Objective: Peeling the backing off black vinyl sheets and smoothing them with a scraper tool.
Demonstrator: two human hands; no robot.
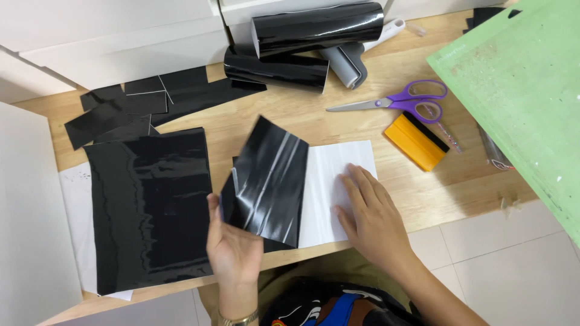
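From my remote seat I see the left hand (232, 244) raised just above the near edge of the wooden tabletop (290, 115), its fingers (212, 208) closed narrowly on the lower left corner of a glossy black vinyl piece (266, 181); the piece is lifted and tilted, curling back off the white backing sheet (329, 187) beneath it, which I judge is why it is gripped by a corner rather than flat; the right hand (368, 214) lies palm down on that white sheet, fingers (356, 181) spread fairly wide and flat, gripping nothing, pressing the paper so it does not lift with the film, as I read it; the black piece thus sits between the two hands, partly over the white sheet, near the front of the tabletop; to the left lies a larger black vinyl sheet (151, 205) flat on white paper, with black offcuts (121, 108) behind it; at the back two rolls of black vinyl (302, 42) are stacked, a grey roller tool (353, 63) just beside them; purple scissors (405, 99) and a yellow squeegee (417, 142) lie well apart to the right, close to each other; a green cutting mat (525, 90) overhangs the right edge.
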